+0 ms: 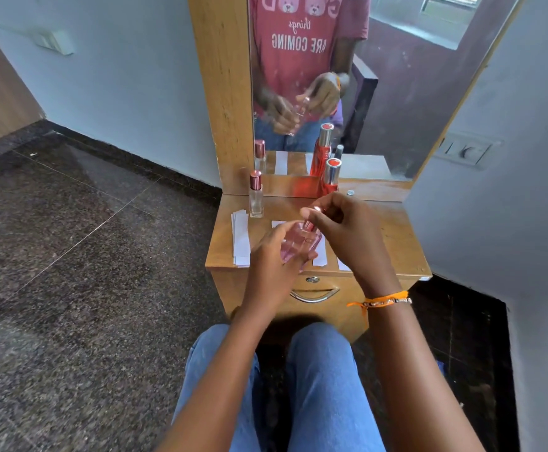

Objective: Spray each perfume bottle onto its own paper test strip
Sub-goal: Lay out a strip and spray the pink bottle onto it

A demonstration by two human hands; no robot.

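Now left hand grips pink bottle above paper strips; right hand fingers pinch its cap. Clear bottle and red bottle stand behind pink bottle. Risk: cap jerks free, glass slips, perfume spills across several strips.

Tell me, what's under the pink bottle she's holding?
White paper strips lie on the wooden table beneath the pink bottle. The left hand and right hand cover most of them, so how many lie there is hidden.
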